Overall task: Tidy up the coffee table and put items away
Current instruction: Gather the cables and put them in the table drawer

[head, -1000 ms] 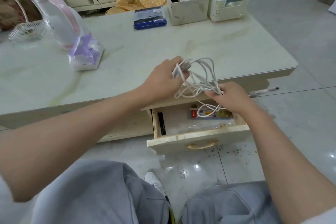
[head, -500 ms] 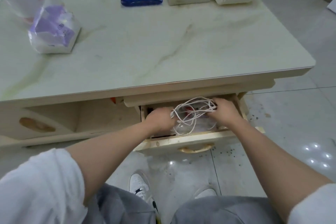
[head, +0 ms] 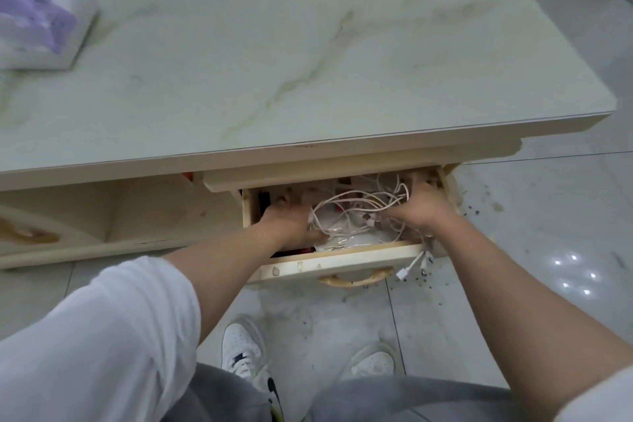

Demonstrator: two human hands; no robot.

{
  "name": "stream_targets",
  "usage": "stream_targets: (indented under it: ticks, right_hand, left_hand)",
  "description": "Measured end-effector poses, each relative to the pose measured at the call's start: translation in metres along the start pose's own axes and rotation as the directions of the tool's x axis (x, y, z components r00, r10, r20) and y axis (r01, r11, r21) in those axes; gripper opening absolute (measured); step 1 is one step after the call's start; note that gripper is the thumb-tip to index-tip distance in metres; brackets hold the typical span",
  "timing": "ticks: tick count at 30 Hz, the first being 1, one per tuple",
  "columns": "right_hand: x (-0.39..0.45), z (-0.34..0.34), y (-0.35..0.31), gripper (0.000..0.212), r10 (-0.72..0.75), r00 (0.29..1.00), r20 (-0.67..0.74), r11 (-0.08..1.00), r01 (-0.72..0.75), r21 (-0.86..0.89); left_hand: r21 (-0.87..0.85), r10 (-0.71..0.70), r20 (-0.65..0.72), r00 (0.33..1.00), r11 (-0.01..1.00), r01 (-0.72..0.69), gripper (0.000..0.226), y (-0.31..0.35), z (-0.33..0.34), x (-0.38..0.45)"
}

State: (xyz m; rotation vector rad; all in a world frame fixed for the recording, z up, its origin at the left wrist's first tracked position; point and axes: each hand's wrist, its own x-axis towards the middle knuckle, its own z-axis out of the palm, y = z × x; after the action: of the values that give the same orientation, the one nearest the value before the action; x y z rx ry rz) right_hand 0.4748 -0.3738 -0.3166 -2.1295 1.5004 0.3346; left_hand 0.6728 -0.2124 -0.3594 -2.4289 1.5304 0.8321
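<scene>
White cable bundle (head: 359, 207) in open drawer (head: 342, 259), both hands' grip closed on it: left hand (head: 291, 221), right hand (head: 419, 207). Plug ends (head: 412, 267) dangle over drawer front; tuck in before shutting.

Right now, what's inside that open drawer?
The drawer holds tangled white cables over clear plastic packaging. Both hands, left and right, cover the rest. One connector dangles outside.
</scene>
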Motion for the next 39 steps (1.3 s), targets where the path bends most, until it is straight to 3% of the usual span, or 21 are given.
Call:
stream_targets:
  ticks: [3, 5, 10, 12, 13, 14, 16, 18, 20, 22, 25, 27, 29, 31, 32, 35, 37, 39]
  right_hand:
    - [-0.003, -0.010, 0.001, 0.132, 0.062, 0.997, 0.042, 0.984, -0.054, -0.169]
    - [-0.009, -0.018, 0.001, 0.123, 0.104, 0.993, 0.063, 0.958, -0.083, -0.275]
    - [-0.023, -0.025, -0.002, 0.050, 0.195, 0.937, 0.289, 0.947, -0.102, -0.306]
    - [-0.021, -0.023, -0.002, 0.012, 0.198, 0.946, 0.257, 0.977, -0.168, -0.134]
    - [-0.016, -0.019, -0.003, 0.015, 0.237, 0.943, 0.235, 0.965, -0.255, 0.052]
    - [-0.011, -0.017, -0.006, 0.020, 0.293, 0.932, 0.215, 0.893, -0.347, 0.286]
    - [-0.003, -0.015, -0.012, 0.022, 0.385, 0.900, 0.204, 0.610, -0.413, 0.676]
    - [-0.001, -0.013, -0.022, 0.021, 0.389, 0.887, 0.249, 0.357, -0.394, 0.847]
    - [0.001, -0.005, -0.023, 0.019, 0.356, 0.892, 0.278, 0.227, -0.371, 0.900]
    - [0.004, 0.010, -0.016, 0.023, 0.339, 0.894, 0.294, 0.288, -0.396, 0.872]
    - [0.012, 0.030, -0.008, 0.039, 0.307, 0.907, 0.289, 0.580, -0.419, 0.699]
    - [0.009, 0.031, -0.013, 0.036, 0.283, 0.931, 0.228, 0.806, -0.360, 0.470]
    - [0.003, 0.025, -0.018, 0.044, 0.260, 0.962, 0.080, 0.948, -0.270, 0.171]
    - [-0.003, 0.021, -0.017, 0.062, 0.245, 0.964, -0.100, 0.969, -0.240, 0.058]
    - [-0.004, 0.020, -0.016, 0.067, 0.236, 0.951, -0.197, 0.971, -0.223, 0.089]
    - [-0.010, 0.015, -0.024, 0.051, 0.079, 0.889, -0.452, 0.996, -0.058, 0.061]
    - [-0.013, 0.015, -0.032, 0.033, -0.093, 0.861, -0.499, 0.996, 0.072, -0.061]
    - [-0.017, 0.021, -0.035, 0.022, -0.201, 0.881, -0.429, 0.978, 0.153, -0.145]
  left_hand:
    - [0.015, 0.144, 0.021, 0.989, 0.989, -0.144, 0.122, -0.018, -0.002, -0.007]
    - [0.060, 0.228, 0.024, 0.973, 0.972, -0.229, 0.122, -0.021, -0.005, -0.013]
    - [0.228, 0.263, 0.006, 0.965, 0.939, -0.258, 0.114, -0.022, -0.009, -0.016]
    - [0.258, 0.188, -0.025, 0.982, 0.950, -0.175, 0.114, -0.018, -0.009, -0.018]
    - [0.251, 0.129, -0.034, 0.991, 0.961, -0.116, 0.110, -0.017, -0.009, -0.019]
    - [0.243, 0.082, -0.041, 0.996, 0.967, -0.069, 0.103, -0.015, -0.009, -0.019]
    - [0.233, 0.094, -0.076, 0.993, 0.970, -0.074, 0.089, -0.015, -0.008, -0.015]
    - [0.215, 0.188, -0.080, 0.979, 0.962, -0.167, 0.078, -0.016, -0.006, -0.010]
    - [0.202, 0.266, -0.006, 0.964, 0.944, -0.259, 0.077, -0.018, -0.005, -0.006]
    - [0.205, 0.302, 0.070, 0.951, 0.928, -0.310, 0.085, -0.018, -0.005, -0.003]
    - [0.232, 0.298, 0.054, 0.953, 0.925, -0.302, 0.091, -0.022, -0.004, 0.000]
    - [0.244, 0.249, 0.022, 0.968, 0.938, -0.246, 0.092, -0.027, -0.003, 0.002]
    - [0.242, 0.195, 0.029, 0.980, 0.950, -0.196, 0.099, -0.028, -0.005, 0.001]
    - [0.222, 0.152, 0.098, 0.983, 0.960, -0.171, 0.107, -0.025, -0.006, 0.003]
    - [0.213, 0.136, 0.124, 0.983, 0.964, -0.160, 0.107, -0.024, -0.006, 0.006]
    - [0.183, 0.099, 0.108, 0.989, 0.976, -0.118, 0.091, -0.022, -0.004, 0.013]
    - [0.192, 0.097, 0.088, 0.991, 0.975, -0.112, 0.079, -0.019, -0.005, 0.012]
    - [0.217, 0.112, 0.104, 0.988, 0.967, -0.133, 0.066, -0.016, -0.008, 0.006]
